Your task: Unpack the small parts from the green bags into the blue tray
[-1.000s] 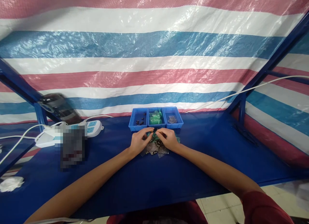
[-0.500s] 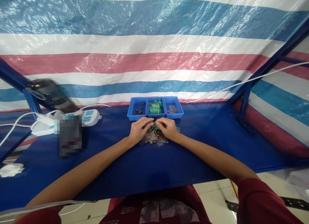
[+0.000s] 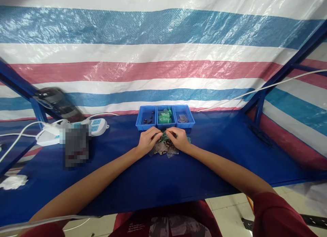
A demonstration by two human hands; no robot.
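Both hands meet just in front of the blue bins, fingertips pinched and close together. My left hand (image 3: 148,141) and my right hand (image 3: 179,138) are closed on something too small to make out, with a bit of green showing between them. Under the fingers lies a pile of small clear bags with dark and brass-coloured parts (image 3: 161,149). The left blue bin (image 3: 139,122) holds several small dark parts (image 3: 148,121). Green packets (image 3: 165,116) fill the middle bin, and small flat clear-grey pieces (image 3: 183,118) lie in the right bin (image 3: 192,120).
To the left, a white power strip (image 3: 100,127) with plugs and cables lies behind a blurred-out dark object (image 3: 77,146). A dark bottle (image 3: 60,104) leans at the back left. White crumpled tissue (image 3: 14,181) sits at the left edge. Striped sheeting (image 3: 163,71) hangs behind the blue table (image 3: 214,128).
The whole view has shifted slightly downward in the picture. My hands stay together over the pile, with fingers only slightly moved.
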